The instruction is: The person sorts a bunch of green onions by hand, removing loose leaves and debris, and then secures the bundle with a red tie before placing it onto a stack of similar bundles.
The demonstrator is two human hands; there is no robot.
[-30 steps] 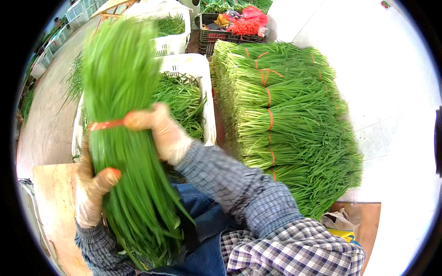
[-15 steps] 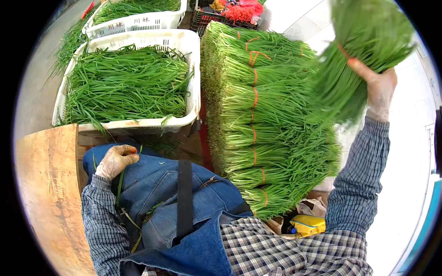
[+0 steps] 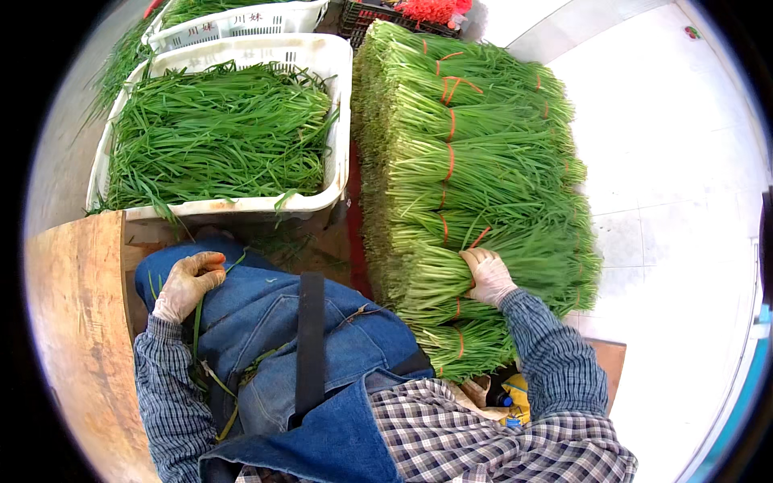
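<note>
My right hand, in a thin pale glove, is closed on a bundle of chives lying on the stack to my right. Its pale stem ends point left; its leafy part is blurred. Around it lie several more chive bundles, bound with orange-red ties. My gloved left hand rests over my denim-covered knee, fingers curled in. Orange shows at a fingertip, and a thin green blade pokes out beside it; I cannot make out what, if anything, the fingers hold.
A white plastic crate of loose chives stands ahead on the left, another white crate behind it. At far left is a wooden board. A black crate with red netting sits at the back. White floor tiles lie right.
My right hand has come down from the upper right with a chive bundle and now holds it on the near part of the stack. My left hand stays over my knee.
</note>
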